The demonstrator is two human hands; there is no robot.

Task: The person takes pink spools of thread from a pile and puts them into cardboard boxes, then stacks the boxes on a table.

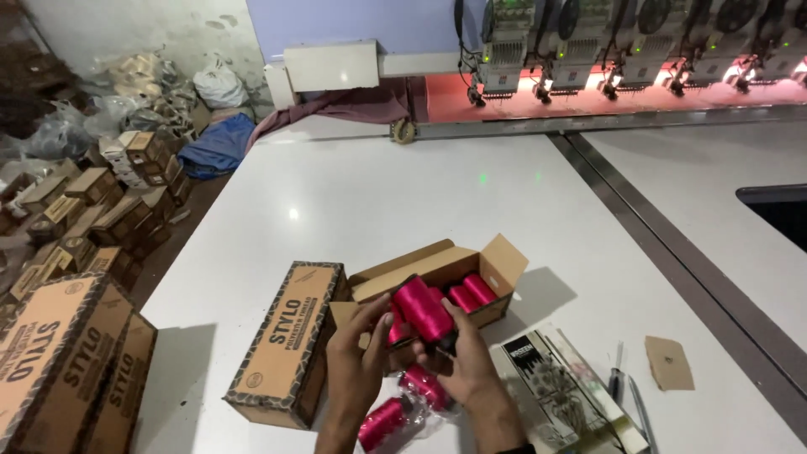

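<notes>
Both hands (412, 357) grip pink thread spool (423, 308) above open box (437, 273).

The white desk (437, 193) lay bare and open toward the row of embroidery machine heads (639, 42). Near the front, an open brown cardboard box (437, 269) blocked the middle, a closed printed cardboard box (290, 345) stood just left, loose pink thread spools (387, 420) lay below, and a black-and-white booklet (563, 395) lay right.
</notes>
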